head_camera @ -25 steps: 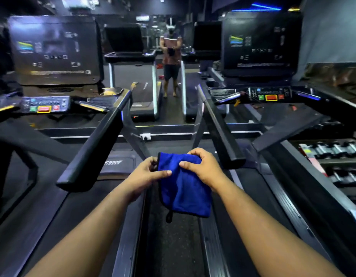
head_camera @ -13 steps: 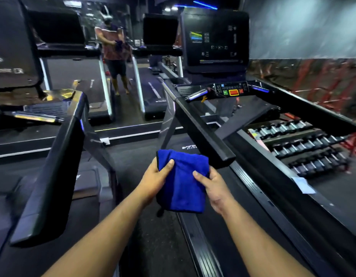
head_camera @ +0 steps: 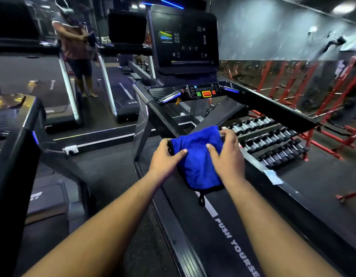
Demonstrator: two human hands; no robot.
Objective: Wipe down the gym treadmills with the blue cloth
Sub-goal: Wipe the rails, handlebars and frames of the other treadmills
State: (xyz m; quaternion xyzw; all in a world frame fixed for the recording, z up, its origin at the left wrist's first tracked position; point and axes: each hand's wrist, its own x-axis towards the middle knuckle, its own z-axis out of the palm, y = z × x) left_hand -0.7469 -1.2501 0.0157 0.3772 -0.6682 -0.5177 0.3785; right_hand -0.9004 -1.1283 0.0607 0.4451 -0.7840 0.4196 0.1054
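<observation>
At the left handrail [head_camera: 165, 116] of the right-hand treadmill [head_camera: 223, 226], both hands hold the blue cloth [head_camera: 197, 156]: left hand [head_camera: 165, 156] and right hand [head_camera: 227, 154] pinch it, draped over the rail's end. Wiping appears to be starting; next move likely requires sliding forward along the rail.

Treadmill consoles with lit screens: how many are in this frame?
1. The console stands ahead, above the blue cloth that both hands hold. The left treadmill shows only its deck corner; its screen is out of frame. The mirrored screens look dark.

Blue cloth [head_camera: 195, 156] soft, fuzzy; treadmill handrail [head_camera: 161, 118] glossy black plastic.
</observation>
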